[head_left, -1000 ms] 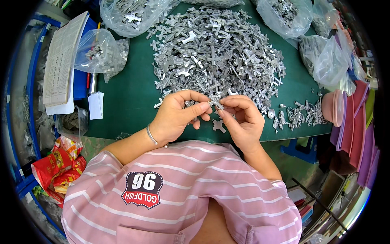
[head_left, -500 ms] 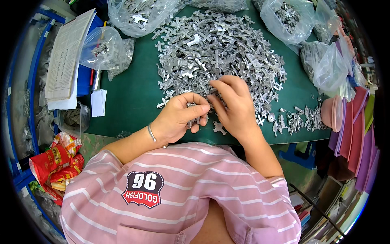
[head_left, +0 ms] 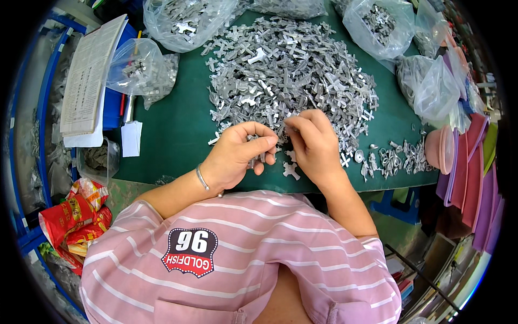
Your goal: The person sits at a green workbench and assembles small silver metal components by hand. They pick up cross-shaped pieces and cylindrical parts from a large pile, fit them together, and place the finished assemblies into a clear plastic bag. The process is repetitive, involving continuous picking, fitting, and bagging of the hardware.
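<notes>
A big heap of small silver-grey metal pieces (head_left: pixel 286 70), many of them cross-shaped, covers the middle of the green table (head_left: pixel 172 129). At its near edge my left hand (head_left: pixel 237 154) is curled closed around several of these metal pieces (head_left: pixel 260 158), partly hidden by the fingers. My right hand (head_left: pixel 315 143) is just to the right, thumb and fingers pinched together over the heap's near side. A light bit of metal shows at its fingertips, too small to make out fully. Below, between the hands, a flat cross-like metal piece (head_left: pixel 291 170) lies near the table edge.
Clear plastic bags of metal parts stand behind the heap, at far left (head_left: pixel 189 24) and far right (head_left: pixel 380 27). Rings and small parts (head_left: pixel 396 159) lie beside a pink cup (head_left: pixel 440 148). Papers (head_left: pixel 91 81) lean on a blue bin at left, above a clear tub (head_left: pixel 98 159).
My right hand has drawn back slightly toward me, and its spread fingers have come together at the tips. The left hand stays almost where it was, still closed around the metal pieces.
</notes>
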Tool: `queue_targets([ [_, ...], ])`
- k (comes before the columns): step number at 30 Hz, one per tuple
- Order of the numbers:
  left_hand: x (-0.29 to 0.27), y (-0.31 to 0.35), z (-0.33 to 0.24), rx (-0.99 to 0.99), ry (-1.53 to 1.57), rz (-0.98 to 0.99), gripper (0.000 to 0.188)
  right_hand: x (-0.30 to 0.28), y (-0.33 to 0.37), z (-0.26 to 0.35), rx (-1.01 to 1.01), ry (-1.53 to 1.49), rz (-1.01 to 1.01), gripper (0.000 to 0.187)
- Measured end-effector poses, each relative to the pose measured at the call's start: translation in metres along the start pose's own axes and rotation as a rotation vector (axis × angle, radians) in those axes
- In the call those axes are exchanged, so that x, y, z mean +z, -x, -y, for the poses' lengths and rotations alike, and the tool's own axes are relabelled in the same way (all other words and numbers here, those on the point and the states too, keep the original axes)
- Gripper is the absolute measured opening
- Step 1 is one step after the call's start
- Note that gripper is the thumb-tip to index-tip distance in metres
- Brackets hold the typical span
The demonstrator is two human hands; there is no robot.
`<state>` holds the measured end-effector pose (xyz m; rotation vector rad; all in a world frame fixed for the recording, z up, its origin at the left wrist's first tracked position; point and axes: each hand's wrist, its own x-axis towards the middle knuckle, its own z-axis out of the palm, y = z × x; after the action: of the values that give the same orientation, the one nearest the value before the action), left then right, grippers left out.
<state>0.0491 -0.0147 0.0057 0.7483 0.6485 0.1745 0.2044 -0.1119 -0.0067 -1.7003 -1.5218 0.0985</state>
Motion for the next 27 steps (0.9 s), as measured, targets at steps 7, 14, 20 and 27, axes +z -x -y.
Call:
queue_targets([
  [7, 0.004, 0.003, -0.005, -0.059, -0.132, 0.009, 0.013, -0.006, 0.010, 0.014, -0.058, -0.244, -0.068, 0.022],
  [14, 0.008, 0.002, -0.003, -0.013, -0.206, -0.031, 0.012, 0.001, 0.024, 0.014, 0.349, -0.862, -0.161, 0.019],
  [20, 0.009, 0.002, -0.002, 0.003, -0.267, -0.031, 0.012, 0.000, 0.028, 0.016, 0.474, -1.122, -0.158, 0.022],
  [27, 0.008, -0.001, -0.007, -0.161, 0.112, 0.056, 0.020, -0.010, 0.022, 0.024, -0.086, -0.392, -0.118, 0.017],
])
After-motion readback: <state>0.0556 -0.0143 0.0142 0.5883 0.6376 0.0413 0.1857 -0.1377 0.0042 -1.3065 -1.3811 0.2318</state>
